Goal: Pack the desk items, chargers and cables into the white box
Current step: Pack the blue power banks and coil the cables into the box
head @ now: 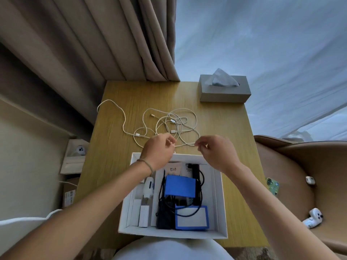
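Note:
A tangle of white cables (174,122) lies on the wooden table (116,162) beyond the white box (219,196). My left hand (157,151) and my right hand (216,152) hover over the box's far edge, each pinching the same white cable, a short stretch of which runs taut between them. Inside the box lie a blue box (180,186), a blue-edged white card (191,217), black cables and a black charger (165,212), white chargers (147,188) and small white packs.
A grey tissue box (225,91) stands at the table's far right corner. Beige curtains (93,44) hang behind on the left. A tan chair (300,184) on the right holds small white items and a green card. Cardboard boxes stand left of the table.

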Available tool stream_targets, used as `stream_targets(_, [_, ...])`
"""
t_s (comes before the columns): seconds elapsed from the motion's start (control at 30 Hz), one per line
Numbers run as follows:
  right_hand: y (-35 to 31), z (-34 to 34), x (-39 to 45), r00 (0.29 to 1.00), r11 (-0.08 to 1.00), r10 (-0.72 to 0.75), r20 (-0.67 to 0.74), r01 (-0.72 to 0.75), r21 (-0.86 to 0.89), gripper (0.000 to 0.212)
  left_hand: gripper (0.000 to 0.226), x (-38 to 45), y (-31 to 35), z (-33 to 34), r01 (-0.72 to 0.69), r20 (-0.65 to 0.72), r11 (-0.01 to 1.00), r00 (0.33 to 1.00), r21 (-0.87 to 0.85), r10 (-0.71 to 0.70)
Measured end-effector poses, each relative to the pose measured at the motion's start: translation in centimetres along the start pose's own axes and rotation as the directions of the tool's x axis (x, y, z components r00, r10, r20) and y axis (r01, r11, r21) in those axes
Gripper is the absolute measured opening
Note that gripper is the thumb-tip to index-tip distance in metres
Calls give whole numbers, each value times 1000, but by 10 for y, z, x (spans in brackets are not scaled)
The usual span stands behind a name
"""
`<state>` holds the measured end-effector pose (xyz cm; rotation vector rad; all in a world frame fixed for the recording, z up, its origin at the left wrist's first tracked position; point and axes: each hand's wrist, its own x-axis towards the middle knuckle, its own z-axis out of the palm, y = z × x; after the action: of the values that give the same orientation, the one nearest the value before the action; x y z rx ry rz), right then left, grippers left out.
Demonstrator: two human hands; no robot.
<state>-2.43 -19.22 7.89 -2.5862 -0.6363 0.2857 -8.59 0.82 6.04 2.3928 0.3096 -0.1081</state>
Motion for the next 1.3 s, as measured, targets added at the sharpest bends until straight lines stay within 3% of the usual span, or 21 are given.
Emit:
stream_targets(0.07, [-1,0,15,995,993,96,10,-97,62,26,21,27,0,2,141,138,980,977,139,-161])
stream_targets(0.17, [-3,8,29,985,976,165,53,-171,136,28,45,52,2,11,210,250,910,917,357,-309])
stream_targets(0.3, [-3,15,33,983,965,170,69,-180,189,28,40,61,6,25,226,396,884,829,409,-395])
stream_targets(0.4, [-1,17,29,985,965,153,76,-166,205,28,48,61,5,31,201,452,919,822,338,-346])
stream_targets(0.5, [1,16,24,992,957,116,47,-124,262,33,48,53,9,23,213,385,962,884,174,-265])
stream_targets(0.63, [-10,13,18,995,864,-10,101,-42,501,86,44,33,26,-5,103,81,969,993,-224,-87])
stream_targets(0.73, [-27,14,18,989,757,-97,115,-2,653,106,35,15,46,-33,0,-31,800,999,-600,-23])
stream_targets(0.87, [-60,13,22,989,618,-126,82,13,786,100,27,-4,70,-69,-43,-43,500,999,-865,11])
stream_targets(0.97, [-86,15,27,978,593,-205,20,108,798,62,37,-15,77,-93,-47,-57,301,998,-952,-25])
stream_targets(1.07, [-102,14,28,949,586,-293,115,83,806,10,37,-22,74,-118,-100,-102,166,995,-981,-5])
stream_targets(1.17, [-93,9,29,916,631,-319,243,14,776,23,37,-25,56,-140,-175,-195,269,980,-947,-50])
stream_targets(1.23, [-77,1,33,905,659,-323,276,6,752,27,36,-27,36,-150,-221,-285,434,955,-873,-86])
stream_targets(1.3, [-58,-12,36,897,618,-322,303,-43,785,27,33,-30,17,-157,-232,-376,647,922,-727,-92])
